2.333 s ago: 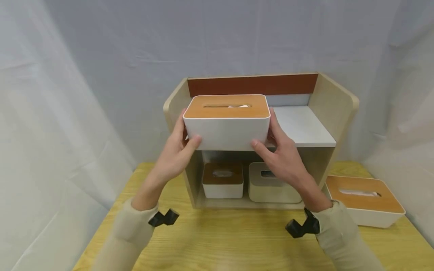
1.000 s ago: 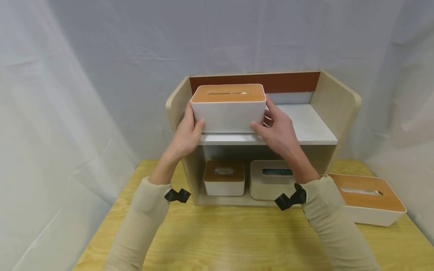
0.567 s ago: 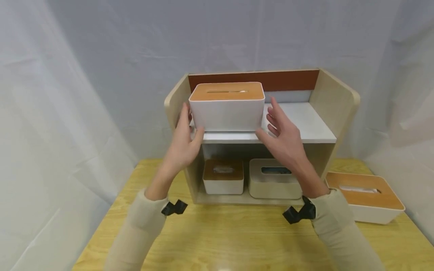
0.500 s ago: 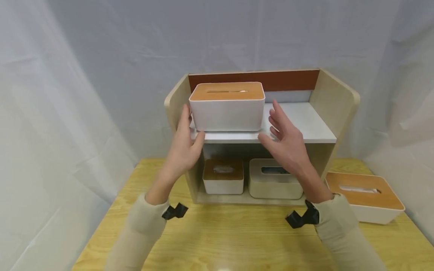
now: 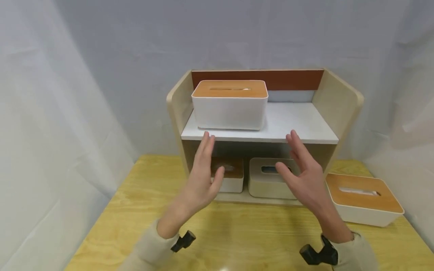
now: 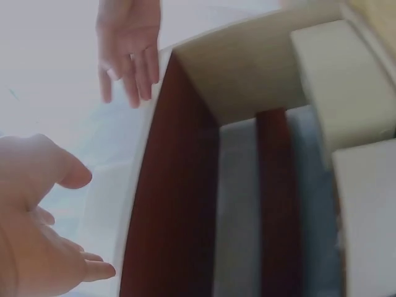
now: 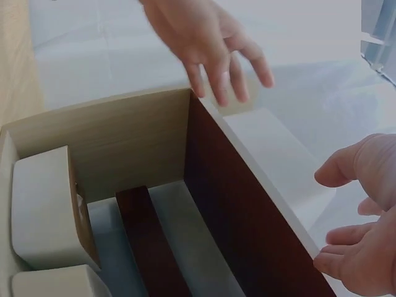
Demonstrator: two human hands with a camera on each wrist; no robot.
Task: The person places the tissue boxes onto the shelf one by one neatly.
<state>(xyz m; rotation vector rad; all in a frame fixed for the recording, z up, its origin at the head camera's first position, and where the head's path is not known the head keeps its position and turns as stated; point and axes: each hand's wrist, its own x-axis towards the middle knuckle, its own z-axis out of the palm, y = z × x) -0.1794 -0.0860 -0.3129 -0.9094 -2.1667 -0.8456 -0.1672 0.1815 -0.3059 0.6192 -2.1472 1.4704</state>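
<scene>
A white tissue box (image 5: 229,113) with an orange-brown wood lid stands on the left part of the white upper shelf (image 5: 295,120). Both hands are off it. My left hand (image 5: 201,184) hovers in front of the lower compartment, fingers extended and thumb apart, overlapping a dark-lidded tissue box (image 5: 233,185) in the head view. To the right, my right hand (image 5: 306,178) is held likewise, holding nothing, in front of a beige tissue box (image 5: 269,188). In the left wrist view my left hand (image 6: 37,223) touches nothing; my right hand (image 7: 365,229) is equally bare in its wrist view.
The shelf unit has pale wooden side panels (image 5: 339,101) and a reddish-brown back strip (image 5: 291,79). Beyond its right side, another wood-lidded tissue box (image 5: 367,215) sits on the yellow wooden table (image 5: 142,210). White sheeting (image 5: 135,49) surrounds the table.
The tissue box went from both hands onto the upper shelf. Both hands let go, spread apart and drew back down and toward me. The other boxes stayed put.
</scene>
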